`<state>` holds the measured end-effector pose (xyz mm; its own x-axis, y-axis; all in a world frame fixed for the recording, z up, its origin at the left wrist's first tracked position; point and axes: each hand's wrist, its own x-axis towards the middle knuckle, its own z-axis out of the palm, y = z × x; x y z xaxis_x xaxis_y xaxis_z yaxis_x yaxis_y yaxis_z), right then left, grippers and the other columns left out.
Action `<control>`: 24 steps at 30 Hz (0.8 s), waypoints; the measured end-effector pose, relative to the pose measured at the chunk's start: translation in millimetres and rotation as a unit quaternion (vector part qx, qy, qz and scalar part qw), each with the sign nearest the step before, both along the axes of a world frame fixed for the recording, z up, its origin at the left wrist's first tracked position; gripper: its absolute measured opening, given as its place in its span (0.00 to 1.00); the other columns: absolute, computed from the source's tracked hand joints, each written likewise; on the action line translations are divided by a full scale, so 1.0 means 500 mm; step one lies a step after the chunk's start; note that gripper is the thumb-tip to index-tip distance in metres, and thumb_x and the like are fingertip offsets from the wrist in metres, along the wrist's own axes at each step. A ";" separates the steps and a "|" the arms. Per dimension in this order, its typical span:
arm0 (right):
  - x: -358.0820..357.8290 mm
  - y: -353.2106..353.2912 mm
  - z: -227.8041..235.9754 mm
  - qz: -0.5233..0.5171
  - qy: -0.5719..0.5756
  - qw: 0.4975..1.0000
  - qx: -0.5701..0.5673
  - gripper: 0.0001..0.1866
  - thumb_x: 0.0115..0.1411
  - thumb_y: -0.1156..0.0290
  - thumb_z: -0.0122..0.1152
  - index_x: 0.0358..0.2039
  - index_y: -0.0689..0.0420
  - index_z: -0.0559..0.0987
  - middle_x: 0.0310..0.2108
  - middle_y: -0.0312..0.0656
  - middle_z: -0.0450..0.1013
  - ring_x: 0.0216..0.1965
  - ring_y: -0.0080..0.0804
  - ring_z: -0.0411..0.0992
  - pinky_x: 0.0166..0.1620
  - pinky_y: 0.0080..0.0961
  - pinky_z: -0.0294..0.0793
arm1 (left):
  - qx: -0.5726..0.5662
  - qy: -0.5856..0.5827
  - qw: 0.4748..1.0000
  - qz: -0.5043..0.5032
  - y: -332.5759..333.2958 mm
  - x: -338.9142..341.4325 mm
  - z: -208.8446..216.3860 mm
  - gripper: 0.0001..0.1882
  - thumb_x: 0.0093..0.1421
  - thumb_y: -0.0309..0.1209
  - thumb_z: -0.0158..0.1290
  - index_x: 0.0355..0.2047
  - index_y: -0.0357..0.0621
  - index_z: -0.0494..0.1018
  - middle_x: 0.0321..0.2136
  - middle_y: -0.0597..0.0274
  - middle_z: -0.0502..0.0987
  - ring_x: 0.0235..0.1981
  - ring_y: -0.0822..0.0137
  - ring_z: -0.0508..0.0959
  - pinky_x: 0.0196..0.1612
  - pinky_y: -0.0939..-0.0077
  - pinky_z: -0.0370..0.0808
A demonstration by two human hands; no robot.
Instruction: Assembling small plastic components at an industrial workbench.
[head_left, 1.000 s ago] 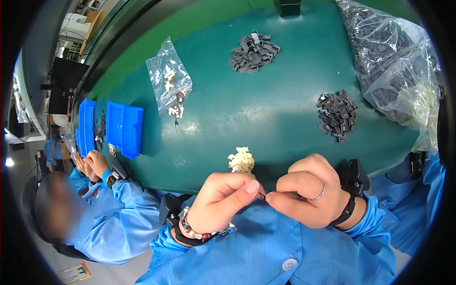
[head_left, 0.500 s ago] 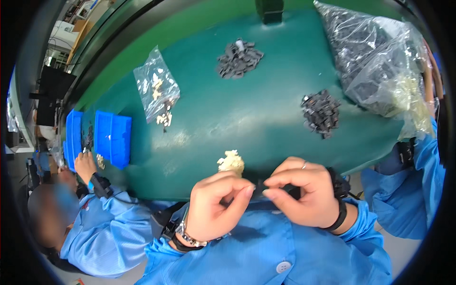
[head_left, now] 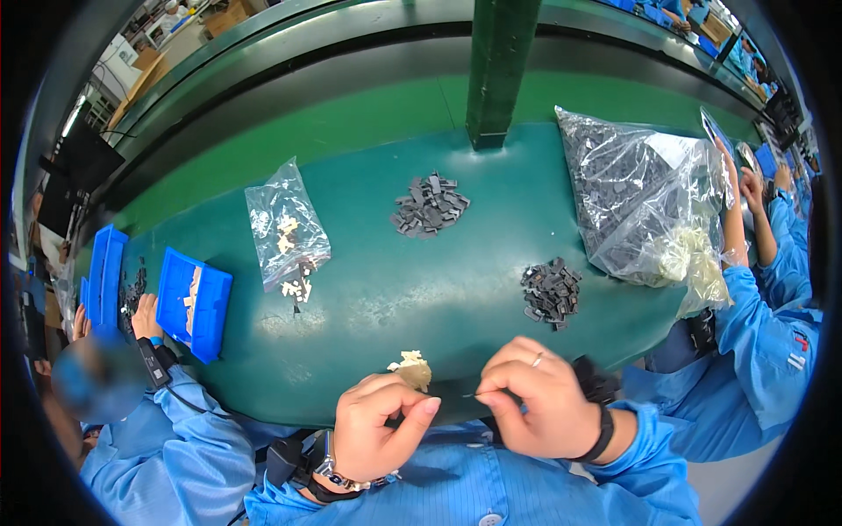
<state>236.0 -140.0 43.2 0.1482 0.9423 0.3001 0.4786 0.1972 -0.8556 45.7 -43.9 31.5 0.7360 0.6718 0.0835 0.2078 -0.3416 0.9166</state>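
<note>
My left hand (head_left: 382, 423) is closed in a pinch, thumb against forefinger, beside a small heap of cream-coloured pieces (head_left: 411, 371). Whatever its fingertips hold is hidden or too small to name. Facing it across a short gap, my right hand (head_left: 537, 405) pinches too; a tiny sliver shows at its fingertips, too small to identify. Beyond my right hand lies a pile of small black plastic parts (head_left: 553, 293). A second pile, of dark grey flat parts (head_left: 430, 206), sits farther back on the green tabletop (head_left: 395, 294).
A clear bag (head_left: 289, 223) with cream and dark pieces lies on the left. Blue bins (head_left: 210, 311) stand beyond it near a co-worker's hand (head_left: 146, 317). At right is a large bag of dark parts (head_left: 623, 188). A green post (head_left: 500, 79) rises at the back.
The view has tilted up, so the table's things appear lower. The gap between my two hands' fingertips has widened slightly. The co-worker's hand at left has shifted beside the blue bin.
</note>
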 end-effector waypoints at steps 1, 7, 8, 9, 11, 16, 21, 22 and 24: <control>0.016 0.013 0.021 0.013 -0.045 0.999 0.019 0.06 0.49 0.82 0.63 0.28 0.59 0.75 0.25 0.41 0.70 0.27 0.42 0.69 0.33 0.33 0.68 | 0.007 -0.003 1.000 0.010 0.008 -0.007 -0.002 0.08 0.57 0.22 0.58 0.22 0.34 0.74 0.18 0.63 0.72 0.16 0.75 0.66 0.20 0.79 0.61; 0.103 0.142 0.074 -0.073 -0.286 0.954 0.055 0.14 0.50 0.85 0.57 0.39 0.61 0.74 0.29 0.46 0.72 0.34 0.48 0.71 0.38 0.38 0.71 | -0.054 -0.036 0.997 0.044 0.021 -0.053 -0.035 0.10 0.58 0.23 0.57 0.21 0.33 0.72 0.18 0.61 0.72 0.18 0.75 0.66 0.22 0.79 0.61; 0.117 0.174 0.060 -0.073 -0.298 0.950 0.053 0.15 0.51 0.85 0.56 0.41 0.61 0.74 0.31 0.46 0.73 0.35 0.48 0.71 0.40 0.38 0.71 | -0.076 -0.037 0.995 0.053 0.023 -0.061 -0.044 0.10 0.58 0.23 0.57 0.21 0.33 0.72 0.18 0.61 0.72 0.18 0.75 0.66 0.23 0.80 0.61; 0.130 0.199 0.048 -0.078 -0.312 0.946 0.050 0.17 0.52 0.86 0.55 0.43 0.62 0.73 0.32 0.47 0.73 0.37 0.48 0.72 0.41 0.38 0.72 | -0.075 -0.042 0.995 0.052 0.025 -0.066 -0.053 0.10 0.58 0.23 0.57 0.21 0.33 0.72 0.18 0.61 0.72 0.18 0.75 0.66 0.23 0.80 0.61; 0.148 0.246 0.016 -0.076 -0.331 0.940 0.027 0.19 0.52 0.86 0.54 0.47 0.62 0.71 0.34 0.48 0.75 0.39 0.49 0.73 0.43 0.39 0.73 | -0.100 -0.041 0.992 0.064 0.028 -0.077 -0.067 0.10 0.59 0.23 0.56 0.21 0.32 0.73 0.18 0.61 0.72 0.19 0.75 0.66 0.23 0.80 0.61; 0.173 0.321 -0.047 -0.063 -0.334 0.938 -0.064 0.23 0.51 0.85 0.58 0.49 0.60 0.72 0.37 0.48 0.76 0.41 0.48 0.75 0.44 0.40 0.73 | -0.101 -0.059 0.991 0.062 0.034 -0.086 -0.072 0.10 0.59 0.23 0.56 0.21 0.33 0.73 0.19 0.62 0.73 0.18 0.77 0.64 0.21 0.81 0.59; 0.182 0.344 -0.053 -0.083 -0.308 0.943 -0.094 0.24 0.50 0.86 0.59 0.50 0.61 0.72 0.32 0.45 0.77 0.37 0.46 0.76 0.43 0.35 0.75 | -0.117 -0.078 0.989 0.050 0.038 -0.081 -0.063 0.11 0.58 0.24 0.59 0.20 0.35 0.71 0.16 0.63 0.68 0.15 0.75 0.62 0.19 0.78 0.56; 0.182 0.343 -0.048 -0.102 -0.284 0.948 -0.099 0.24 0.50 0.86 0.59 0.50 0.62 0.71 0.30 0.44 0.77 0.35 0.44 0.76 0.43 0.32 0.75 | -0.118 -0.078 0.989 0.048 0.042 -0.082 -0.061 0.11 0.58 0.24 0.59 0.20 0.35 0.71 0.16 0.63 0.68 0.15 0.75 0.62 0.19 0.78 0.56; 0.184 0.333 -0.036 -0.102 -0.259 0.958 -0.065 0.24 0.50 0.87 0.56 0.50 0.64 0.71 0.28 0.45 0.76 0.32 0.45 0.76 0.40 0.33 0.75 | -0.112 -0.065 0.991 0.044 0.044 -0.088 -0.057 0.09 0.59 0.23 0.58 0.21 0.34 0.74 0.19 0.63 0.72 0.17 0.78 0.63 0.21 0.82 0.58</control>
<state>328.2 26.7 25.3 0.1954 0.9441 0.2657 0.8634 -0.0370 -0.5032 1.9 -22.1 3.0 0.6668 0.7450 0.0152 0.1021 -0.1115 0.9885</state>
